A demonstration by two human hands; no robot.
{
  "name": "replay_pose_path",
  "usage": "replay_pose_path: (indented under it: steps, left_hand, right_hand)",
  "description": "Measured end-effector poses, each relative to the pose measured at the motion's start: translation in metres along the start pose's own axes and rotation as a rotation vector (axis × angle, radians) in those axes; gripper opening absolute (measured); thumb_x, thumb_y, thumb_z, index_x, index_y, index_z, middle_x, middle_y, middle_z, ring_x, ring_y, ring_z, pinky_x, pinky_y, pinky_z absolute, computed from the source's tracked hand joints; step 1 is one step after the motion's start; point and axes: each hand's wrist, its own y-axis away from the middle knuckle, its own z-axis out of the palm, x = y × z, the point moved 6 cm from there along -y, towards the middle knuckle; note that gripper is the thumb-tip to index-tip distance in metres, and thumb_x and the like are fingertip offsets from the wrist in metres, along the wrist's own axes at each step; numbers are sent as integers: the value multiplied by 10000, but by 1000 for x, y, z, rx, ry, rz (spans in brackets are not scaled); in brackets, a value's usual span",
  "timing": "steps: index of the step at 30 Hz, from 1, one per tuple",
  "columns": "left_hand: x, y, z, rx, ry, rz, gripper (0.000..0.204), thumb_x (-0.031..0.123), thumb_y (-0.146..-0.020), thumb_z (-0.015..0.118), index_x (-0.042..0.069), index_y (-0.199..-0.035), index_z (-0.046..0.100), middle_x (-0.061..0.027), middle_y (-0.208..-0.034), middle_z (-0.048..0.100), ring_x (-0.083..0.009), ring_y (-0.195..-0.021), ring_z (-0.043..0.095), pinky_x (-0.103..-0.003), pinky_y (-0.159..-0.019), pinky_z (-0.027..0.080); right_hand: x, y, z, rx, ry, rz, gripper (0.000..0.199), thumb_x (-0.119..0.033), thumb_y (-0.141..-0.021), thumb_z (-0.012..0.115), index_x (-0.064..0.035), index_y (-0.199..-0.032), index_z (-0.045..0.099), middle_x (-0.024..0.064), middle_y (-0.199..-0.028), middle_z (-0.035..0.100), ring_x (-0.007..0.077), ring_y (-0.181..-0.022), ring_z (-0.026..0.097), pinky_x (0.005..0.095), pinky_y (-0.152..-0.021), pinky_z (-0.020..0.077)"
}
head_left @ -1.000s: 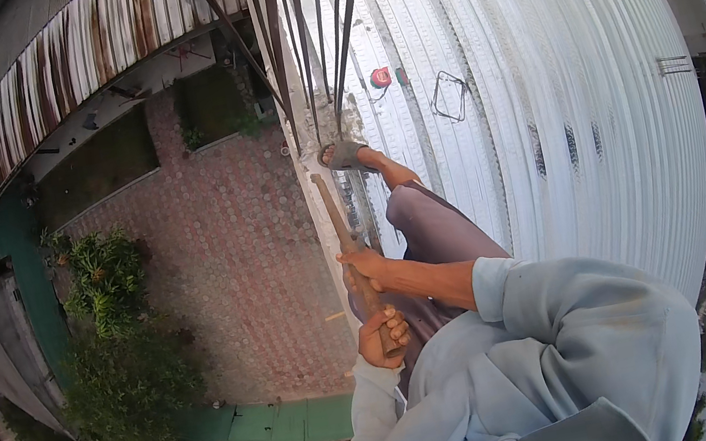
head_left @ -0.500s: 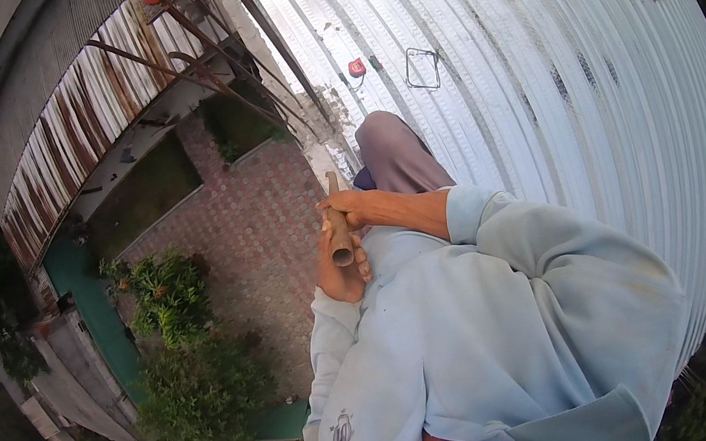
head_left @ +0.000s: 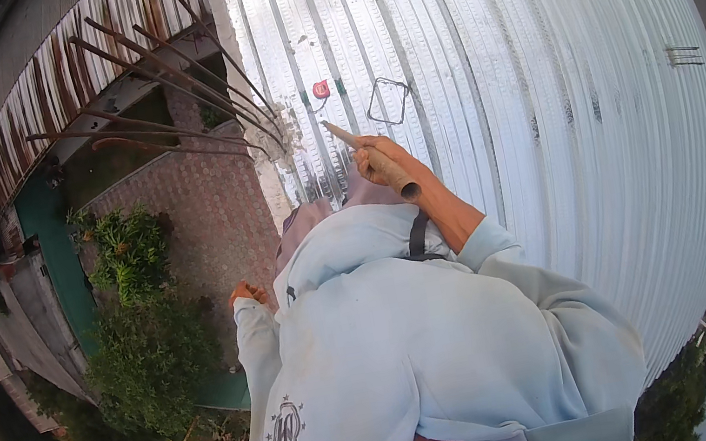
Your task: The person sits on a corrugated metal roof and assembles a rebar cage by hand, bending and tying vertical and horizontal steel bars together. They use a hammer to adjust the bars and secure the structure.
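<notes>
My right hand (head_left: 372, 163) is closed around a brown, rust-coloured metal pipe (head_left: 398, 179). The pipe's hollow round end points back toward me, and its narrowed tip reaches forward over the metal sheet. Low on the left, away from the pipe, hangs my left hand (head_left: 250, 292); its fingers look loosely bent and nothing shows in them. Ahead of the pipe's tip, a red tape measure (head_left: 322, 90) lies on the sheet. A square stirrup of bent bar (head_left: 390, 101) lies to its right.
Ribbed metal roofing (head_left: 520, 96) stretches to the right. Several rusty rebars (head_left: 187, 84) jut out over the left edge from a concrete ledge (head_left: 270, 183). Beyond that edge, far below, are a paved yard (head_left: 212, 226) and leafy trees (head_left: 148, 370). Short bars (head_left: 684, 56) stick up at far right.
My left hand has let go of the pipe and dropped to the left. My right hand has carried the pipe rightward over the roofing. The view has shifted, bringing the rebars closer.
</notes>
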Motion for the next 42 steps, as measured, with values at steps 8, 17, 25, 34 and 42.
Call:
replay_pose_path:
  steps: [8, 17, 25, 34, 42]
  left_hand:
    - [-66, 96, 74, 55, 8, -102, 225, 249, -937, 639, 33, -885, 606, -69, -704, 610, -229, -531, 620, -360, -441, 528]
    - [22, 139, 175, -105, -142, 40, 190, 227, -930, 650, 41, -904, 620, -86, -714, 617, -231, -520, 626, -365, -428, 525]
    - [58, 148, 227, -197, -82, 62, 202, 227, -919, 668, 30, -934, 626, -100, -732, 629, -239, -516, 638, -361, -422, 531]
    - [18, 113, 265, -256, -72, 211, 184, 196, -898, 685, 14, -880, 659, -121, -707, 677, -201, -555, 631, -350, -491, 516]
    - [89, 124, 267, -220, -25, 23, 217, 213, -921, 657, 20, -1017, 631, -99, -789, 660, -222, -540, 654, -366, -460, 553]
  right_hand:
    - [-228, 70, -136, 306, -21, -276, 316, -181, -943, 643, -88, -1081, 374, 66, -690, 518, 168, -511, 519, 303, -444, 503]
    - [-320, 153, -215, 563, -227, -488, 318, -111, -901, 646, -57, -1085, 393, 76, -730, 513, 179, -560, 533, 317, -503, 502]
    - [-273, 187, -210, 500, 32, -258, 198, -123, -922, 635, -16, -932, 469, 46, -639, 550, 124, -509, 566, 246, -441, 527]
    - [-232, 115, -174, 435, 275, 62, 216, -199, -932, 637, -14, -897, 531, 36, -632, 592, 116, -482, 555, 255, -436, 489]
    - [-265, 69, -101, 514, 912, 74, 176, -177, -910, 672, -52, -955, 556, 45, -670, 566, 144, -494, 527, 282, -446, 476]
